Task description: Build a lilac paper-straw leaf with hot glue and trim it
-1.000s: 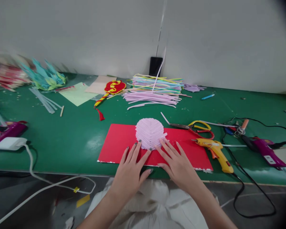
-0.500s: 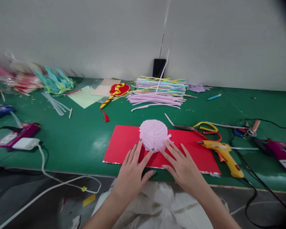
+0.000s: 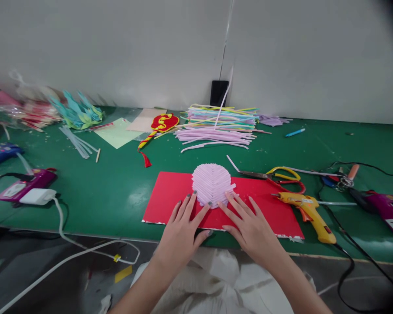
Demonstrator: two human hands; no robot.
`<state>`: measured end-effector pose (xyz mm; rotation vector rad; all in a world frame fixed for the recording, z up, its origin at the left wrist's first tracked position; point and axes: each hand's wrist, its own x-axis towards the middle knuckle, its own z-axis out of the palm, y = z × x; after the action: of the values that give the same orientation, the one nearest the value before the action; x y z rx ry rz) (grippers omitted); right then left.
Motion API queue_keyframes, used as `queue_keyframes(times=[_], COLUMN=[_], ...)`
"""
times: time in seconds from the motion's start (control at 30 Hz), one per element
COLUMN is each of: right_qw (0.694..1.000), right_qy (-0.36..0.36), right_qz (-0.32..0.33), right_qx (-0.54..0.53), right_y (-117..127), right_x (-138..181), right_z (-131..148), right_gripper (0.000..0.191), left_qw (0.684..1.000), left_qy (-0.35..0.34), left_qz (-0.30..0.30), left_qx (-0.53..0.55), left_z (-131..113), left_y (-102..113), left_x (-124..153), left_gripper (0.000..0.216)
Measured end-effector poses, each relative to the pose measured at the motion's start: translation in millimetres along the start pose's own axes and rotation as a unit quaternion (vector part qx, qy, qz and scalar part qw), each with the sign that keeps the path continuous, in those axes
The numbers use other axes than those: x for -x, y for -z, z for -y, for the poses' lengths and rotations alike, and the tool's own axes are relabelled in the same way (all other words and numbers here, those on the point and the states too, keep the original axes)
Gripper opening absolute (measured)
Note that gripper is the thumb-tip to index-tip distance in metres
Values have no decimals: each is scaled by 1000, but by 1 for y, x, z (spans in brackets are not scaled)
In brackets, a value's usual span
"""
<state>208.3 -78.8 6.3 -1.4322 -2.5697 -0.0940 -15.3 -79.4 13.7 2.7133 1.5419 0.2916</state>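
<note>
A rounded, leaf-like piece made of lilac pipe cleaners [image 3: 211, 183] lies flat on a red board [image 3: 168, 192] at the table's front edge. My left hand [image 3: 183, 226] is open, its fingers stretched out, with fingertips at the piece's lower left edge. Fingers spread, my right hand [image 3: 250, 222] rests open on the board, its fingertips at the lower right edge of the piece. Just right of the piece, scissors [image 3: 275, 175] with yellow and red handles lie partly over the board. A yellow glue gun [image 3: 309, 213] overlaps the board's right end.
Behind lies a stack of coloured pipe cleaners [image 3: 219, 122], with a phone [image 3: 218, 92] against the wall. A red and yellow fan-shaped ornament [image 3: 163, 123] sits left of it. Purple power strips [image 3: 29, 185] with cables are at both sides. A blue pen [image 3: 294, 132] lies at right.
</note>
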Motion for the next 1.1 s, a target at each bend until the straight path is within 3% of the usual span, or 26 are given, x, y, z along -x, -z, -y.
queue_keyframes(times=[0.63, 1.1], right_qw=[1000, 1000], right_qy=[-12, -18], right_qz=[25, 8], right_qx=[-1, -24], right_y=[2, 0], right_x=[-1, -1], right_z=[2, 2], right_gripper=[50, 52], left_qw=[1000, 1000], left_qy=[12, -2], left_qz=[2, 0], left_qx=[23, 26], left_z=[-1, 5], left_y=[3, -5], left_x=[-2, 1], left_gripper=[51, 53])
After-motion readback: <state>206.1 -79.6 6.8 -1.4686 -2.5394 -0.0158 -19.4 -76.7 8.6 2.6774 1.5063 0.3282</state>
